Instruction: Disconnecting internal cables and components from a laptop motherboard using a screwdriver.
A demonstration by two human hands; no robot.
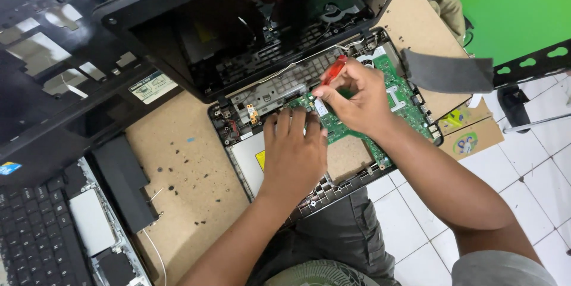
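Observation:
An opened laptop base (pixel 238 143) lies on a brown board, its green circuit board (pixel 410 104) exposed and its dark screen (pixel 238 30) tilted up behind. My right hand (pixel 357 99) grips a red-handled screwdriver (pixel 333 72), tip down on the circuit board's left part. My left hand (pixel 294 155) rests flat on the base just below, fingers spread beside the tip, holding nothing.
A black laptop palm-rest shell (pixel 53 84) lies at the left. Below it sit a keyboard unit (pixel 35 232) and a black battery (pixel 122 182). Small screws (pixel 172 189) dot the brown board (pixel 190 203). A green panel (pixel 511 6) stands at the right above white floor tiles (pixel 535 179).

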